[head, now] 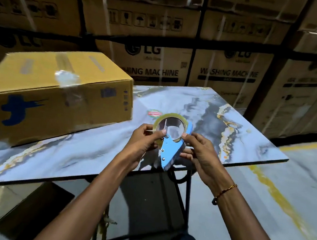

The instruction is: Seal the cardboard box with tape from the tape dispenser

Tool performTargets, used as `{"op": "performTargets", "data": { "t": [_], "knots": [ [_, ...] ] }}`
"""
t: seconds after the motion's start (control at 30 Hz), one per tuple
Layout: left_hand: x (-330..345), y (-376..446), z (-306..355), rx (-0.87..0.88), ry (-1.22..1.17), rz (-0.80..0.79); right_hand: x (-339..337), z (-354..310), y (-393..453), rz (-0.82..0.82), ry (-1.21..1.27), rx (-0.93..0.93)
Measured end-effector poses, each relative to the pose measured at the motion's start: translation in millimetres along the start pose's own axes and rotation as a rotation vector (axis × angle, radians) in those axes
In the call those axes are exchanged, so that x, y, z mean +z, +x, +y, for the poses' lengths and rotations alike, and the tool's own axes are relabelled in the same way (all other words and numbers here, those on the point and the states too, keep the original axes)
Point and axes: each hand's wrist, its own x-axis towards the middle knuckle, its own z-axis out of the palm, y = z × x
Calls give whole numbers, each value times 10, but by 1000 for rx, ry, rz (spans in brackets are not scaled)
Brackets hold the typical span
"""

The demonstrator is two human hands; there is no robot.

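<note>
A closed yellow cardboard box (45, 90) with a blue mark on its side lies at the left of the marble-patterned table (232, 116). Clear tape runs across its top seam and down the front side. I hold a blue tape dispenser (170, 150) with a roll of clear tape (170, 126) above the table's front edge, to the right of the box. My left hand (143, 143) pinches the roll's left side. My right hand (199, 153) grips the dispenser's right side and body.
Stacks of large brown washing machine cartons (227, 74) wall off the back. A small red sticker (154, 113) lies on the table behind the roll. A brown box (8, 200) sits under the table at the left. Grey floor with a yellow line (282, 201) lies to the right.
</note>
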Motion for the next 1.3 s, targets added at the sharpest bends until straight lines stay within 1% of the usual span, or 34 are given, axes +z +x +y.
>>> {"op": "performTargets", "data": {
  "t": [0.13, 0.23, 0.3, 0.4, 0.5, 0.57, 0.63, 0.73, 0.77, 0.87, 0.97, 1.17, 1.23, 1.3],
  "knots": [
    [439, 495, -249, -21, 27, -41, -398, 37, 408, 159, -106, -26],
    [690, 828, -349, -27, 55, -69, -608, 13, 678, 238, -207, -29],
    [819, 1038, -364, -25, 111, -62, -676, -59, 819, 270, -277, -26],
    [967, 1263, -339, -25, 254, -29, -776, -162, 1003, 316, -501, 1],
    [1098, 1465, -320, -36, 393, -57, -909, -248, 1138, 339, -659, 33],
    [1205, 1598, -310, -87, 413, -86, -1015, -263, 1234, 349, -722, 9],
    [1340, 1727, -304, -142, 403, -81, -1144, -251, 1326, 379, -761, 16],
    [1549, 1877, -275, -151, 460, -53, -1341, -216, 1474, 428, -956, -5],
    [1615, 1927, -253, -147, 487, -46, -1387, -225, 1531, 433, -972, -4],
    [1749, 2089, -271, -179, 469, -15, -1445, -273, 1679, 422, -864, 6],
    [1850, 2276, -297, -176, 506, -3, -1513, -258, 1841, 447, -825, 5],
    [1966, 2412, -48, -180, 559, -44, -1592, -330, 2038, 444, -802, 63],
    [1943, 2391, 50, -227, 580, -52, -1597, -395, 1990, 467, -776, 47],
    [1878, 2397, 162, -248, 588, -59, -1565, -521, 1949, 509, -775, -20]
  ]
}}
